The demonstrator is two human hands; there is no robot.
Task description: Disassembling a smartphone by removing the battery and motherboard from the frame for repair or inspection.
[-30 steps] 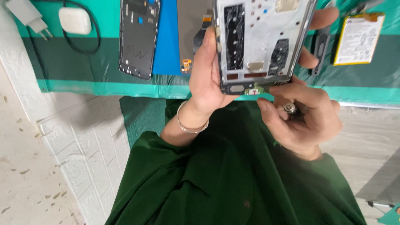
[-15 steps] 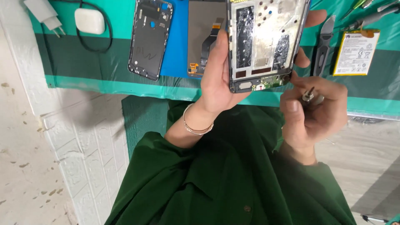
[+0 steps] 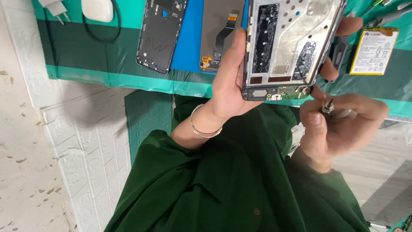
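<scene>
Left hand (image 3: 234, 81) clamped round an opened phone frame (image 3: 289, 47), tilted up so its inside faces the viewer | right hand (image 3: 341, 124) pinched on a small screwdriver (image 3: 328, 105), tip just below the frame's lower edge | black back cover (image 3: 161, 32) and battery (image 3: 374, 51) lie apart on the green mat (image 3: 86, 47).

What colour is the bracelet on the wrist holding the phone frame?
Rose gold, a thin band on the left hand; the head view shows it.

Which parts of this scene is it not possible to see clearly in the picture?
Head view only:
- Phone frame: top cut off by the upper edge.
- Screwdriver: handle hidden inside the right hand; tip too small to tell.
- Left hand: fingers mostly behind the frame.
- Charger plug and white case: cut off by the upper edge.
</scene>
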